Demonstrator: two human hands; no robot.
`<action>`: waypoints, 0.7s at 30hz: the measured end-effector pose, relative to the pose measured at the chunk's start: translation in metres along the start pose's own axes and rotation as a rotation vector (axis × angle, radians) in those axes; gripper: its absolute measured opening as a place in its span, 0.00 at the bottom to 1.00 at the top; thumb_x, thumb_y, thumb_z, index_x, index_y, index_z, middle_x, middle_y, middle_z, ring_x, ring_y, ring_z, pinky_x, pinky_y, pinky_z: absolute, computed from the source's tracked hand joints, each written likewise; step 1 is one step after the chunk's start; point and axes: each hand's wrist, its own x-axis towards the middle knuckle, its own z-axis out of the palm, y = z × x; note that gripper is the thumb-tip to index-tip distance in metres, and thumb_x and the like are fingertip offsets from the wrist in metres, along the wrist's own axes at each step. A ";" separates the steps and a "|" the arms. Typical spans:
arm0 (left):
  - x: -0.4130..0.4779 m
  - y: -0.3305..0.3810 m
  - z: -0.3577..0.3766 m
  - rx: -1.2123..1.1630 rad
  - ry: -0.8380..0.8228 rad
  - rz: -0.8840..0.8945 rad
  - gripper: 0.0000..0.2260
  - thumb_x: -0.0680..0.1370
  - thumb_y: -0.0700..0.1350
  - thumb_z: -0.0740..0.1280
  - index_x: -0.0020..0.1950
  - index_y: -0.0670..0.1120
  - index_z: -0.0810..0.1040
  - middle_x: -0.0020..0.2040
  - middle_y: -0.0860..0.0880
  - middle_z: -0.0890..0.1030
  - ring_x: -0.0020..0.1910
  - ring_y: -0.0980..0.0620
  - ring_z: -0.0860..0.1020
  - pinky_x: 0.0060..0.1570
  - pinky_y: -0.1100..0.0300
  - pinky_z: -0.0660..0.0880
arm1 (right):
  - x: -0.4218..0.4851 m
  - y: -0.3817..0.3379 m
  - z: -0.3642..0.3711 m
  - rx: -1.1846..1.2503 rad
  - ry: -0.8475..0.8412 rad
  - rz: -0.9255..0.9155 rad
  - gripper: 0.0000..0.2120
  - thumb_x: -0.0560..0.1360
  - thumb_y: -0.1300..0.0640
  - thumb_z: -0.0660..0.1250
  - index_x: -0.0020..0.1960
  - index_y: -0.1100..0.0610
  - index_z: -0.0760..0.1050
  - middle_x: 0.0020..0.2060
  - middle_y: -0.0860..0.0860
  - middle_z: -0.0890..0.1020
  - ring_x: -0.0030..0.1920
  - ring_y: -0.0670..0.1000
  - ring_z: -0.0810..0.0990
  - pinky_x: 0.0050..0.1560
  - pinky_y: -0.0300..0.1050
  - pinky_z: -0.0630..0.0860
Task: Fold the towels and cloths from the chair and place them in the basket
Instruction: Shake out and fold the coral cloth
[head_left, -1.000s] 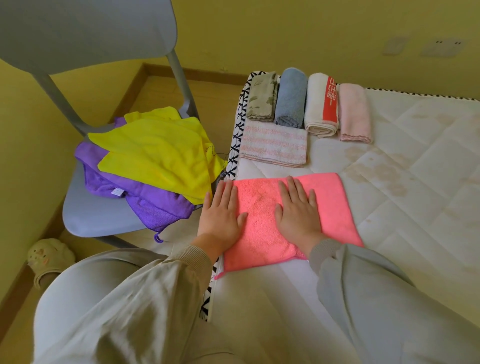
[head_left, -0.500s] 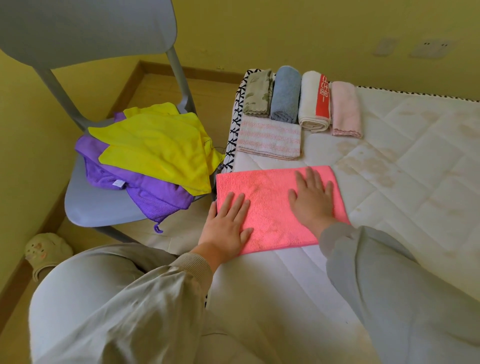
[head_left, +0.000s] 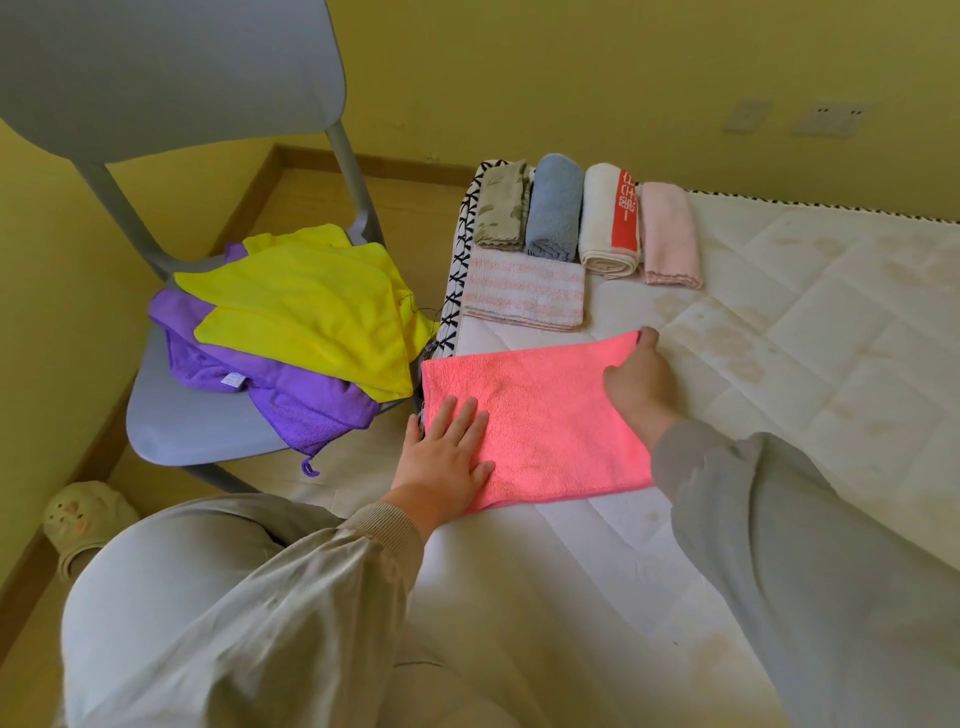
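Observation:
A pink cloth lies flat on the white mattress, near its left edge. My left hand rests flat on the cloth's near left part, fingers straight. My right hand grips the cloth's far right corner, fingers curled at its edge. On the grey chair to the left a yellow cloth lies over a purple cloth. No basket is in view.
Several folded towels sit at the mattress's far left corner: a striped pink one, an olive one, a blue roll, a white-and-red roll, a pale pink one. A slipper lies on the floor.
My right hand slid from the cloth's middle to its far right corner and curled on it. My left hand moved down to the near left part. The view shifted slightly.

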 end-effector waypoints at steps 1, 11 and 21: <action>0.000 0.000 0.000 0.008 0.003 -0.005 0.29 0.82 0.59 0.46 0.78 0.50 0.40 0.78 0.51 0.39 0.77 0.48 0.37 0.73 0.41 0.43 | -0.005 -0.007 0.000 0.022 -0.012 -0.069 0.28 0.74 0.64 0.61 0.72 0.57 0.57 0.55 0.60 0.79 0.53 0.63 0.78 0.47 0.48 0.72; -0.014 0.015 -0.033 -0.850 0.331 0.061 0.18 0.82 0.49 0.53 0.60 0.42 0.79 0.58 0.44 0.81 0.59 0.45 0.76 0.57 0.66 0.62 | -0.041 -0.071 -0.004 0.309 -0.348 -0.188 0.35 0.74 0.70 0.56 0.77 0.49 0.53 0.72 0.56 0.65 0.36 0.57 0.81 0.27 0.38 0.77; -0.002 0.028 -0.060 -1.003 0.167 -0.268 0.05 0.73 0.39 0.66 0.47 0.45 0.72 0.39 0.50 0.75 0.42 0.45 0.74 0.37 0.59 0.64 | -0.050 -0.098 -0.005 0.500 -0.494 -0.117 0.27 0.77 0.68 0.52 0.74 0.52 0.60 0.68 0.65 0.68 0.30 0.53 0.84 0.27 0.42 0.79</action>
